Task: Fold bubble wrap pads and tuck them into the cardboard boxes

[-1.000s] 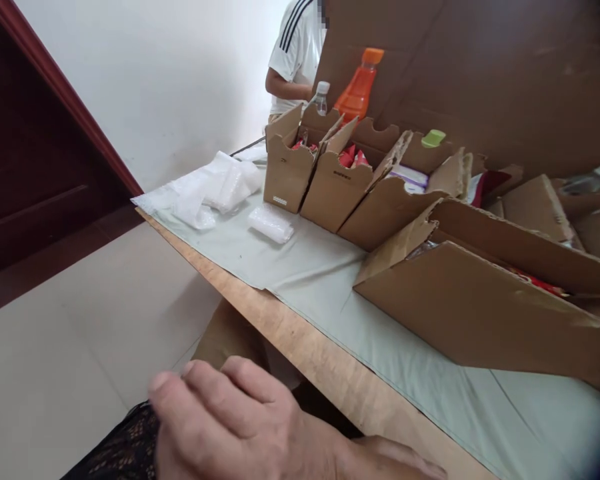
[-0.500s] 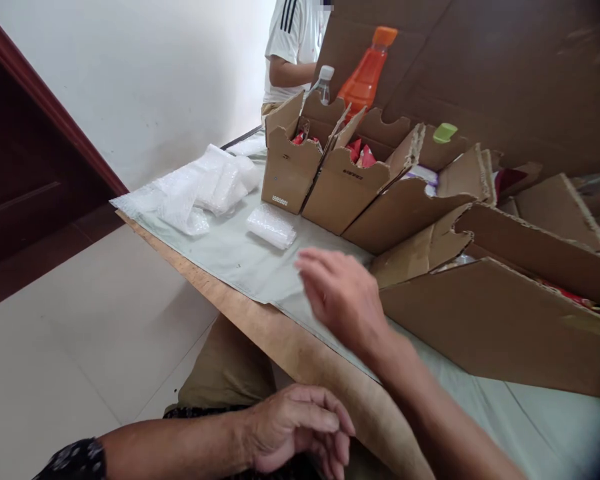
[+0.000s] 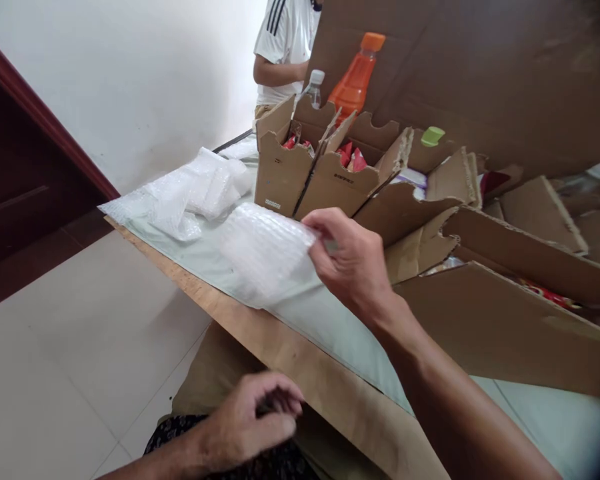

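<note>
Table (image 3: 280, 340): pale cloth (image 3: 350, 333) on top, cardboard boxes (image 3: 500, 333) lined along it. Loose wrap pile (image 3: 215, 183) toward the far corner. Bubble-wrap piece (image 3: 267, 250) in front of the boxes, motion-blurred. Your right hand (image 3: 347, 257) pinches its right end; a light pinch probably suits. Your left hand (image 3: 253, 417), half-curled, apparently holding nothing, could steady the free end.

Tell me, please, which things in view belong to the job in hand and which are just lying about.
In hand: bubble-wrap piece, held in the right hand.

Seemingly just there: heaped bubble wrap, orange-capped bottle, white-capped bottle, cardboard boxes.
</note>
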`<move>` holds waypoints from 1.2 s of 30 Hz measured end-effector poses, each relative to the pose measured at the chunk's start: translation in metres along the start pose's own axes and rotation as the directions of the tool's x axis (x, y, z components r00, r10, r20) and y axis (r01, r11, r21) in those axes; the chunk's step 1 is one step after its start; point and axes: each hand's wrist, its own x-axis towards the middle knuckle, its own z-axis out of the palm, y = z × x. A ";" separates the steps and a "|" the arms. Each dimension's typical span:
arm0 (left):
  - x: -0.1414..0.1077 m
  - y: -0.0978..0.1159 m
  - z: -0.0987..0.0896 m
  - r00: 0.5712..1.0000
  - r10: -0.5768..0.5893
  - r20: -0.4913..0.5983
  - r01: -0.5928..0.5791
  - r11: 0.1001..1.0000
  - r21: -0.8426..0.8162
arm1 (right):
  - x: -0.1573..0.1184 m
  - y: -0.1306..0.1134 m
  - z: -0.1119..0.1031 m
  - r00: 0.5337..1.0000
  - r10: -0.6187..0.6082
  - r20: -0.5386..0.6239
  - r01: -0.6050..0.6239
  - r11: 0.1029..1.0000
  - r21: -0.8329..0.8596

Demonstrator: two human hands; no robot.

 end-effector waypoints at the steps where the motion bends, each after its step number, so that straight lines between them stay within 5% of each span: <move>1: -0.002 0.006 -0.005 0.990 0.088 -0.107 -0.079 0.993 0.086 | -0.012 -0.005 -0.018 0.998 0.068 -0.015 -0.067 0.997 0.039; 4: -0.001 0.013 -0.010 0.849 0.386 -0.361 -0.231 0.886 0.402 | -0.053 -0.008 -0.056 0.952 0.292 0.085 -0.301 0.948 0.107; 7: 0.009 0.010 0.003 0.708 0.623 -0.331 -0.257 0.665 0.701 | -0.099 0.008 -0.071 0.804 0.460 0.378 -0.545 0.823 0.157; 10: 0.021 0.007 0.026 0.710 0.686 -0.157 -0.282 0.481 0.830 | -0.145 0.026 -0.075 0.607 0.489 0.626 -0.743 0.628 0.230; 12: 0.029 0.007 0.040 0.722 0.686 -0.088 -0.292 0.418 0.860 | -0.170 0.032 -0.078 0.547 0.457 0.702 -0.794 0.549 0.261; 17: 0.059 0.015 0.052 0.634 0.773 -0.006 -0.317 0.267 0.910 | -0.204 0.031 -0.101 0.554 0.178 0.813 -0.731 0.571 0.373; 19: 0.072 0.019 0.048 0.686 0.727 -0.013 -0.287 0.288 0.914 | -0.212 0.033 -0.111 0.606 0.155 0.780 -0.671 0.626 0.397; 23: 0.089 0.024 0.045 0.829 0.558 -0.035 -0.219 0.383 0.898 | -0.224 0.046 -0.125 0.672 0.219 0.707 -0.595 0.729 0.339; 26: 0.096 0.023 0.051 0.833 0.552 0.048 -0.211 0.235 0.949 | -0.230 0.062 -0.132 0.678 0.322 0.661 -0.587 0.778 0.223; 29: 0.104 0.018 0.057 0.847 0.523 0.090 -0.157 0.086 0.984 | -0.242 0.077 -0.140 0.643 0.565 0.516 -0.657 0.754 -0.008; 31: 0.109 0.015 0.056 0.851 0.521 0.075 -0.147 0.097 0.984 | -0.259 0.084 -0.146 0.610 0.666 0.429 -0.718 0.694 -0.057; 36: 0.110 0.017 0.049 0.832 0.555 0.007 -0.202 0.290 0.935 | -0.311 0.078 -0.154 0.562 0.746 0.357 -0.795 0.607 -0.016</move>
